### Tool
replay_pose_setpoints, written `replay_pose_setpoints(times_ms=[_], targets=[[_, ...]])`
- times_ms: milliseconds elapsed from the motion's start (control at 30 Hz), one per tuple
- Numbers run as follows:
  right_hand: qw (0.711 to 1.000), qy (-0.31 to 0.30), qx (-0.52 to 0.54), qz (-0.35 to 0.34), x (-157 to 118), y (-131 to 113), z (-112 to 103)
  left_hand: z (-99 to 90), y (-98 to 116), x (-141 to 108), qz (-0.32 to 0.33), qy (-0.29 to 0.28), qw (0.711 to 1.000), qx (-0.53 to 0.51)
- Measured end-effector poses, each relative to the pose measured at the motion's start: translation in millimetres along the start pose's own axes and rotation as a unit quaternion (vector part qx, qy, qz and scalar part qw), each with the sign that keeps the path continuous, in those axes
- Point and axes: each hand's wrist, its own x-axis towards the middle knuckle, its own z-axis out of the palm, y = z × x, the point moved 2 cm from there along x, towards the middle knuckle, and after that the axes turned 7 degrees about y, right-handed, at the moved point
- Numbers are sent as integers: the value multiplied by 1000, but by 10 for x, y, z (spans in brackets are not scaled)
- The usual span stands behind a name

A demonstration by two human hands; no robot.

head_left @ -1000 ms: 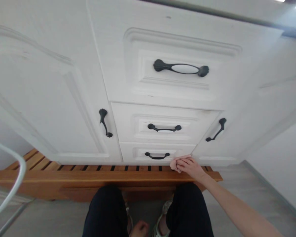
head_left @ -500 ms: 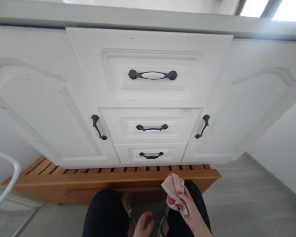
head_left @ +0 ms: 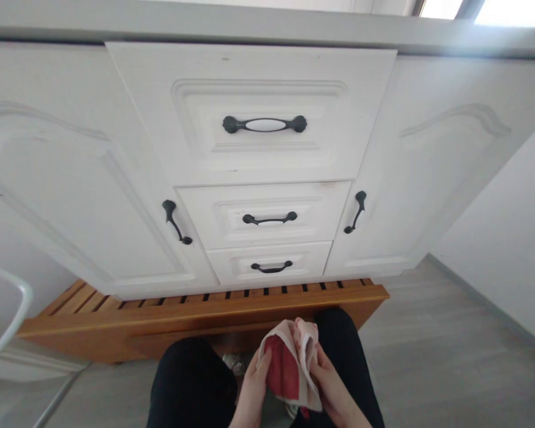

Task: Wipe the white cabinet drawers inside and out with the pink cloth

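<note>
Both my hands hold a pink and red cloth [head_left: 289, 364] low in the view, between my knees in dark trousers. My left hand [head_left: 251, 389] grips its left edge and my right hand [head_left: 330, 389] grips its right side. Ahead stands a white cabinet with three stacked drawers: a tall top drawer [head_left: 254, 113], a middle drawer [head_left: 267, 215] and a low bottom drawer [head_left: 271, 263], each with a black handle. All three are closed. The cloth is apart from the cabinet.
White cabinet doors with black handles flank the drawers, left [head_left: 176, 222] and right [head_left: 355, 212]. A slatted wooden platform [head_left: 169, 312] runs along the cabinet base. A grey countertop edge [head_left: 249, 27] is above. A white curved tube [head_left: 9, 321] shows at far left. Grey floor lies to the right.
My right hand has drawn the cloth back from the bottom drawer's right corner to my lap. My left hand has risen and taken hold of the cloth too.
</note>
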Motion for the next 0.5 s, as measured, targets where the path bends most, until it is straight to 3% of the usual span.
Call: replay_pose_setpoints(times_ms=[100, 200, 267, 367, 500], targets=[[995, 79, -58, -27, 38, 28, 67, 47, 181, -108, 91, 38, 988, 120], [981, 122, -100, -113, 57, 69, 235, 235, 267, -255, 200, 1, 950, 238], [982, 107, -88, -130, 33, 82, 365, 338, 248, -332, 249, -17, 927, 281], [996, 49, 16, -75, -59, 2, 522, 379, 189, -380, 290, -26, 888, 355], [991, 15, 131, -20, -180, -230, 582, 371, 56, -323, 330, -102, 808, 477]])
